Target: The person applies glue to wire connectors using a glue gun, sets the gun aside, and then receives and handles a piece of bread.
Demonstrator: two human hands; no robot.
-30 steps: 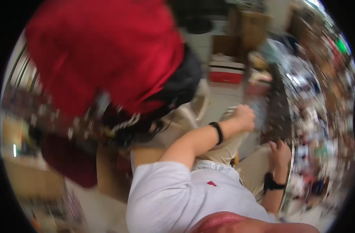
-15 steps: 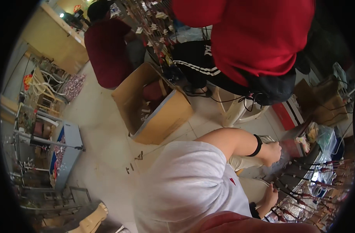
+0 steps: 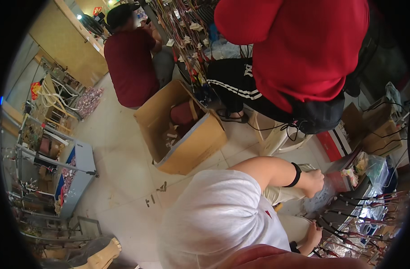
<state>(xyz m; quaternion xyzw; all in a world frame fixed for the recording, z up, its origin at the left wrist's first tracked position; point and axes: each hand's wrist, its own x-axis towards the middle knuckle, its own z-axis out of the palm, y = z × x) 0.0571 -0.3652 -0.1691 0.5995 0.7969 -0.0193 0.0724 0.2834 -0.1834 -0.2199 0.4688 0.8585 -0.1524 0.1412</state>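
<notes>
My left hand (image 3: 313, 183) is at the end of my bare forearm, with a black band at the wrist. Its fingers are curled, and whatever they hold is hidden. Near it lies clear plastic sheeting (image 3: 319, 199) beside my beige-trousered leg. My right hand (image 3: 313, 234), with a dark band at the wrist, rests lower down with its fingers bent in. Anything in its grip is too small to make out. Just beyond the right hand, dark cables with red and white ends (image 3: 348, 228) run across a long rack.
An open cardboard box (image 3: 187, 143) with a dark red item inside stands on the tiled floor. Behind me, a person in red (image 3: 308, 49) sits on a pale stool (image 3: 276, 139); another in maroon (image 3: 128, 67) crouches beside hanging wires (image 3: 187, 40). A grey-blue bin (image 3: 79, 175) stands left.
The view has shifted slightly, so surroundings sit a little lower and further right. Both hands stay in about the same places, fingers still curled.
</notes>
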